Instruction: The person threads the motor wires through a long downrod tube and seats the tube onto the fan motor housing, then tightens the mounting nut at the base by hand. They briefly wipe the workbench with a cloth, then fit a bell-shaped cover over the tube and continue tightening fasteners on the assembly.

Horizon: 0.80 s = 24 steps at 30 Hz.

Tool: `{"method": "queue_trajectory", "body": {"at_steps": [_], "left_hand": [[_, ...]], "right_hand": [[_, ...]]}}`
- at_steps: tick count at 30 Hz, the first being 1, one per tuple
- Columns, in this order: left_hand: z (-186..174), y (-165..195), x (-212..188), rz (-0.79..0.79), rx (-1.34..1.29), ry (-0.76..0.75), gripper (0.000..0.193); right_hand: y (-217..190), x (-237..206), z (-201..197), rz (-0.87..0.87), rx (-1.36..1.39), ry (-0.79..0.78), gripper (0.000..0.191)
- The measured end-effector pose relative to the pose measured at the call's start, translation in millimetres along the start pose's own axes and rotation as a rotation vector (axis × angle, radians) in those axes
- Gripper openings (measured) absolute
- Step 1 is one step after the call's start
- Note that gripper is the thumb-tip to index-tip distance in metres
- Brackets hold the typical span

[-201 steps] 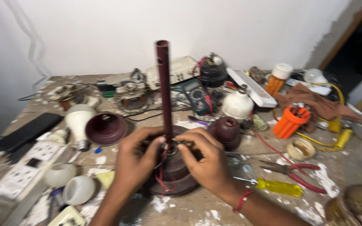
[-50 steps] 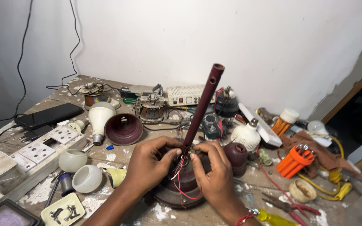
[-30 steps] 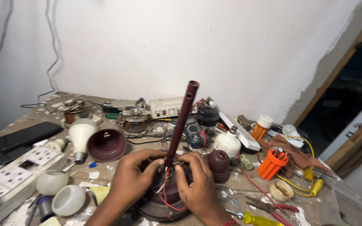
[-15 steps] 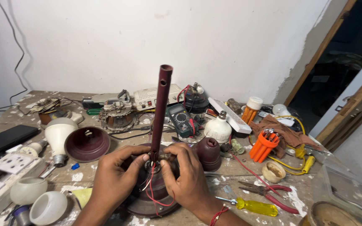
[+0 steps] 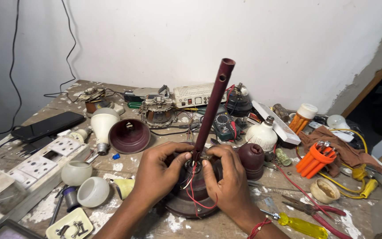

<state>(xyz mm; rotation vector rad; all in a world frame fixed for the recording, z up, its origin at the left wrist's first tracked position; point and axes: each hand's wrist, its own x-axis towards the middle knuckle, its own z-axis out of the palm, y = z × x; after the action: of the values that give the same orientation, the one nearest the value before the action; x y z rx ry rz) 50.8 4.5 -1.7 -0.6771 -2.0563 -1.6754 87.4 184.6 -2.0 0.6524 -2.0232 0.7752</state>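
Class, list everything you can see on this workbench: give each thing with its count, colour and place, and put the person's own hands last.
fan motor: one, maroon, front centre, with red and white wires
rod: one, maroon, rising tilted from the motor
cup covers: two, maroon, one left of the hands, one right
bulbs: two, white, left and right of centre
meter: one, dark green, behind the rod
phone: one, black, left edge
switch board: one, white, front left
screwdriver: one, yellow handle, front right
pliers: one, red handles, front right
cloth: one, brown, right
left hand: fingers at the rod's base
right hand: fingers at the rod's base
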Motion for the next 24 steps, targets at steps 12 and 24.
{"method": "queue_trajectory", "body": {"at_steps": [12, 24], "left_hand": [[-1.7, 1.7, -0.1, 0.022, 0.014, 0.004, 0.018], [1.0, 0.6, -0.2, -0.004, 0.014, 0.005, 0.018]], "right_hand": [[2.7, -2.8, 2.4, 0.15, 0.093, -0.014, 0.034], [4.2, -0.1, -1.9, 0.058, 0.009, -0.058, 0.013]]}}
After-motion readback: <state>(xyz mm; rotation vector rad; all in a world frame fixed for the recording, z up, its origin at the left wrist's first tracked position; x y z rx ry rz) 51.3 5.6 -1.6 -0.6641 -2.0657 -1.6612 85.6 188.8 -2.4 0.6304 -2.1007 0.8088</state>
